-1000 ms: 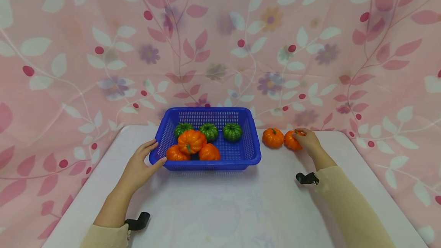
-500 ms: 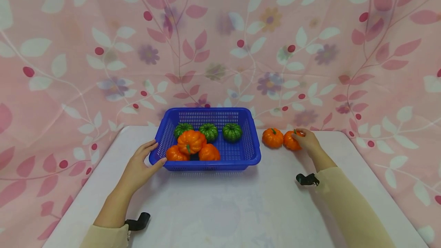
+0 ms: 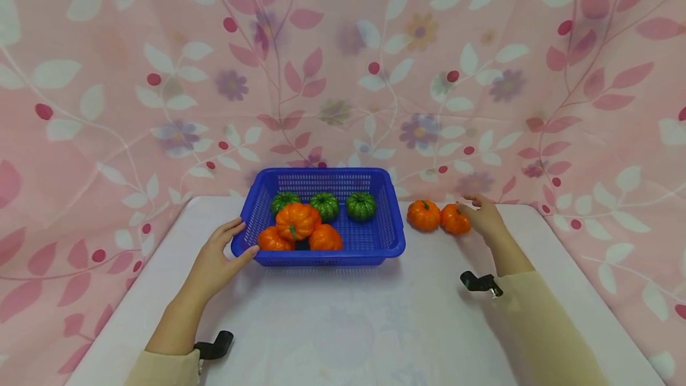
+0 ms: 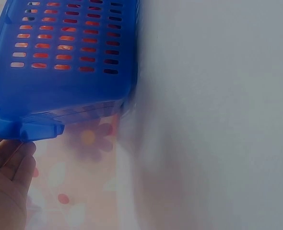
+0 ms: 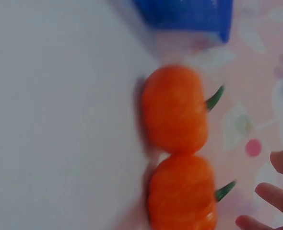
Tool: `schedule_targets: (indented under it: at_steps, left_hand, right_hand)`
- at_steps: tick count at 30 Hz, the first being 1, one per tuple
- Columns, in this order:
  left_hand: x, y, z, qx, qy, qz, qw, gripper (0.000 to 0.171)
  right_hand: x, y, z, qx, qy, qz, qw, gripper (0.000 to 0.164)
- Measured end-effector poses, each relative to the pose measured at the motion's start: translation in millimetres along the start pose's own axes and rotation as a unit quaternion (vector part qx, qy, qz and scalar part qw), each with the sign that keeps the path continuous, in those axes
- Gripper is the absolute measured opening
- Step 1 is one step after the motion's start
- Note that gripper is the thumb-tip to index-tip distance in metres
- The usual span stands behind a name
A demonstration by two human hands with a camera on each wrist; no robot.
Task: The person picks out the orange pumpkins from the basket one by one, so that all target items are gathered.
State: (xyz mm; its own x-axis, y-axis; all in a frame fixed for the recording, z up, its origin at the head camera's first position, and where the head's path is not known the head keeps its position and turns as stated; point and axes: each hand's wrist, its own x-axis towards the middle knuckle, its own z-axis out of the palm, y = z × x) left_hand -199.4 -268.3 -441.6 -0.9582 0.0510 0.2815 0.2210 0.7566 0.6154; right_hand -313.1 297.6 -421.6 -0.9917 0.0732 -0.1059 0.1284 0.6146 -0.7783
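My left hand (image 3: 216,258), thumb parted from lightly extended fingers, points forward and inward; my right hand (image 3: 486,219), fingers relaxed and separated, is angled likewise.

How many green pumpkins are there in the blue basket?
3, toward the back of the basket: left green pumpkin, middle green pumpkin and right green pumpkin. More may hide behind orange pumpkins.
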Motion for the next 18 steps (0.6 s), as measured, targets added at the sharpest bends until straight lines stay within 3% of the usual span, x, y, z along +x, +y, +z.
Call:
schedule_targets:
  at_steps: [10,14,18]
  left_hand:
    - [-0.2,-0.5,-1.0,0.001,-0.010,-0.012,0.9999,0.077]
    - [0.3,-0.9,-0.8,0.004,-0.009,-0.011,0.9999,0.079]
    - [0.7,-1.8,0.0,0.005,-0.009,-0.013,0.9999,0.078]
  right_hand:
    - [-33,-35,8,0.068,0.066,-0.069,0.993,0.051]
    - [-46,-51,17,0.107,0.057,-0.094,0.988,0.048]
    - [-54,-66,31,0.110,0.038,-0.102,0.988,0.043]
